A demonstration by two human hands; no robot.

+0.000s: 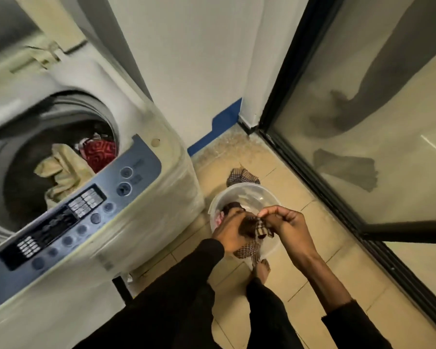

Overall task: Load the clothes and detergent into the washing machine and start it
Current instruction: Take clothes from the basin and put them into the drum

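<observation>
Room: a narrow laundry corner with a beige tiled floor, a white wall with a strip of blue tape along its foot, and a dark-framed glass door on the right.
Washing machine: a white top-loader at the left, its lid up and the drum open; the picture is blurred here.
Control panel: a blue-grey strip along the near edge of the machine, with round buttons and small label blocks; the lettering is too blurred to read.
Clothes in drum: a pale yellow cloth lies crumpled inside, and a red patterned cloth sits just beside it toward the drum's right wall.
Basin: a clear plastic bowl on the floor just right of the machine, with some dark and pink fabric in it, partly hidden by the hands.
Checked cloth on floor: a small brown-and-white checked piece lies against the far rim of the basin.
Checked garment: a brown-and-white checked piece held above the basin, hanging down between both hands.
Left hand: in a black sleeve, fingers curled round the dark upper part of the checked garment.
Right hand: forearm bare with the sleeve pushed up, fingertips pinching the garment's top edge just beside the left hand.
Foot: a bare foot stands on the tiles at the near side of the basin.
Detergent: I cannot tell where it is.
</observation>
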